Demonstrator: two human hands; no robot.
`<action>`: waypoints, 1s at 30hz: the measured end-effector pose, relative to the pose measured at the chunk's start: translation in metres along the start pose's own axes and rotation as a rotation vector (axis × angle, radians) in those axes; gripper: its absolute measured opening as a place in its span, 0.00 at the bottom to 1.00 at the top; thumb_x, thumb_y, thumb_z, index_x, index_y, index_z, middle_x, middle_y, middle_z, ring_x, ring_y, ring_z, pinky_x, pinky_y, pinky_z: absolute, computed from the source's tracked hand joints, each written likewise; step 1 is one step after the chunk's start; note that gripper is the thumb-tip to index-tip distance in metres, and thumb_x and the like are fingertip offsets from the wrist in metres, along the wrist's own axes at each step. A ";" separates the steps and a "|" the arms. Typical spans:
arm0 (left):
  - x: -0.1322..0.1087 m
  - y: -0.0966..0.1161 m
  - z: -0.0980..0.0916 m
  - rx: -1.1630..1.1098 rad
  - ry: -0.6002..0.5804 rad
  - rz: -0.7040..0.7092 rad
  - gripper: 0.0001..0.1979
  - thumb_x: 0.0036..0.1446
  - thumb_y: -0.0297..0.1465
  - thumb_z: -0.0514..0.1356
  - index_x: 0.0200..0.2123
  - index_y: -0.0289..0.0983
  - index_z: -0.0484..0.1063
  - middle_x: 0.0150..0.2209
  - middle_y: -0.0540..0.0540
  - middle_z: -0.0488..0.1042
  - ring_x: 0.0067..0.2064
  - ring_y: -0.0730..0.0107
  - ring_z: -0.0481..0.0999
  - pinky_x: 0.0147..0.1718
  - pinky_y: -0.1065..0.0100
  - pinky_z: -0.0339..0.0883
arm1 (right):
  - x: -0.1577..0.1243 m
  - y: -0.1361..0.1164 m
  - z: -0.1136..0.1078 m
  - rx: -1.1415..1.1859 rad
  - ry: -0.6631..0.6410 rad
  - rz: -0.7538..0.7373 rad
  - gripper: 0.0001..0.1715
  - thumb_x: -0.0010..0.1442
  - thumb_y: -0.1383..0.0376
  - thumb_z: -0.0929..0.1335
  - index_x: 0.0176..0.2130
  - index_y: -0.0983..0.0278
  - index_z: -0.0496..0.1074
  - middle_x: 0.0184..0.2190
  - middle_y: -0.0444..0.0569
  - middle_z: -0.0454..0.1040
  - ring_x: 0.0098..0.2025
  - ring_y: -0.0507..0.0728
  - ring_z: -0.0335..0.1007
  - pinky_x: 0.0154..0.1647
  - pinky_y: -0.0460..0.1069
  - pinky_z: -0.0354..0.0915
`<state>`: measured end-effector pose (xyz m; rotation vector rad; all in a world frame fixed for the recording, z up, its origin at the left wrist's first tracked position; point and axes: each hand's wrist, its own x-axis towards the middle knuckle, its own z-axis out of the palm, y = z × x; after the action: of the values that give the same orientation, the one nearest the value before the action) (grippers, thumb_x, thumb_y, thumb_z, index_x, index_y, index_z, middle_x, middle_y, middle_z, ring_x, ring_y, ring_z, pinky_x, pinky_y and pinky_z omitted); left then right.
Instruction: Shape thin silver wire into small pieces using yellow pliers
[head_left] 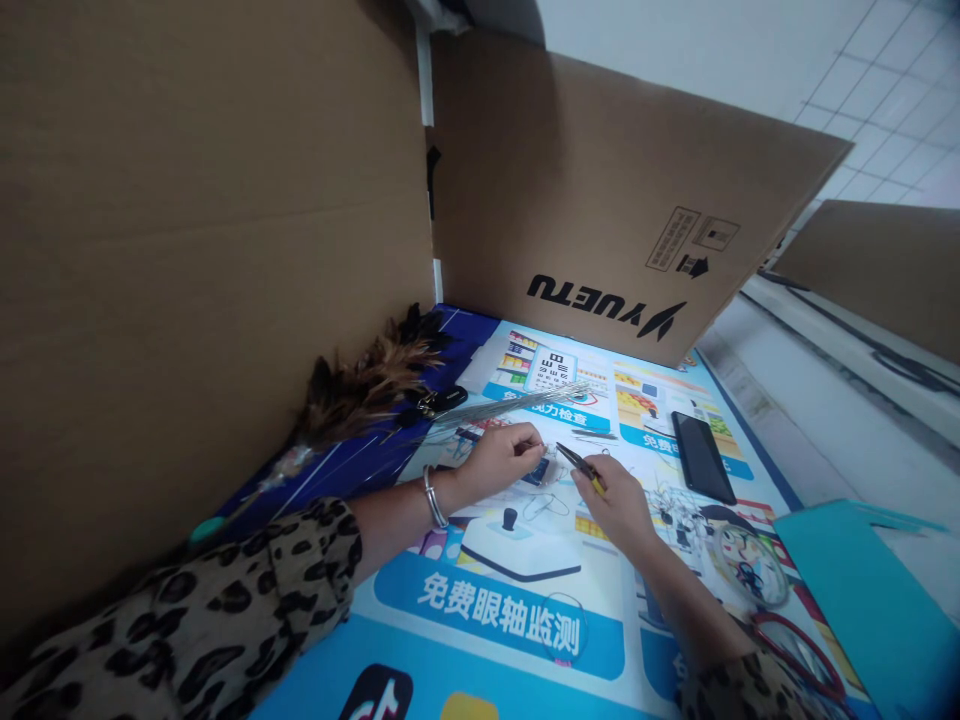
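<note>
My left hand [504, 462], with a silver bangle at the wrist, is closed in a pinch; what sits between its fingertips is too small to make out. Just to its right, my right hand [616, 503] grips pliers [576, 460] with dark pointed jaws and yellow handles. The plier tips point at the left fingertips, a small gap apart. Behind the left hand lies a long bundle of thin silvery wires [517, 402]. A small dark blue object [537, 472] lies partly hidden beneath the left hand.
Cardboard panels [600, 200] wall off the left and back. A brown feather duster [360, 375] leans at left, near a black key fob [448, 399]. To the right are a black phone [703, 457], a clear round coil [748, 566], a red-rimmed ring [799, 655] and a teal sheet [862, 590].
</note>
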<state>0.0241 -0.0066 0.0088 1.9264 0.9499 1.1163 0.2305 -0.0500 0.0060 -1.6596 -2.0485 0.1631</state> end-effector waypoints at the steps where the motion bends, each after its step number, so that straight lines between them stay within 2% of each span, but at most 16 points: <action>1: 0.000 0.000 0.000 0.004 0.000 0.002 0.07 0.51 0.28 0.52 0.22 0.34 0.65 0.22 0.52 0.65 0.25 0.76 0.61 0.25 0.74 0.54 | 0.000 0.000 0.000 -0.004 -0.001 -0.002 0.14 0.57 0.56 0.60 0.37 0.61 0.67 0.33 0.47 0.71 0.36 0.55 0.66 0.36 0.47 0.60; 10: -0.001 -0.002 0.001 0.039 -0.018 0.005 0.07 0.52 0.28 0.52 0.22 0.35 0.63 0.21 0.52 0.64 0.25 0.77 0.62 0.25 0.74 0.54 | -0.002 0.004 0.003 -0.105 0.005 -0.012 0.12 0.57 0.58 0.60 0.36 0.60 0.67 0.33 0.46 0.71 0.36 0.54 0.67 0.33 0.46 0.59; 18: 0.000 -0.001 0.001 0.034 0.005 0.006 0.07 0.51 0.28 0.53 0.22 0.34 0.64 0.22 0.52 0.64 0.26 0.77 0.62 0.25 0.75 0.54 | -0.003 0.006 0.003 -0.143 0.022 -0.041 0.12 0.57 0.59 0.60 0.36 0.61 0.68 0.33 0.46 0.71 0.37 0.55 0.66 0.36 0.46 0.58; 24: 0.002 0.002 -0.002 -0.130 0.006 -0.040 0.08 0.53 0.32 0.53 0.26 0.33 0.66 0.24 0.51 0.66 0.27 0.76 0.64 0.26 0.74 0.57 | 0.001 0.004 -0.001 -0.037 0.000 0.046 0.16 0.58 0.54 0.58 0.35 0.61 0.66 0.31 0.45 0.70 0.35 0.54 0.65 0.33 0.45 0.58; 30: 0.004 -0.007 0.002 -0.311 0.013 -0.154 0.10 0.54 0.36 0.54 0.28 0.34 0.65 0.22 0.53 0.63 0.23 0.78 0.63 0.23 0.75 0.58 | 0.000 0.005 0.001 -0.113 0.028 0.003 0.15 0.58 0.55 0.59 0.37 0.61 0.67 0.33 0.47 0.69 0.38 0.55 0.64 0.37 0.46 0.59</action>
<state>0.0253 0.0001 0.0039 1.5714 0.8594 1.1153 0.2340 -0.0486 0.0031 -1.7217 -2.0679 0.0253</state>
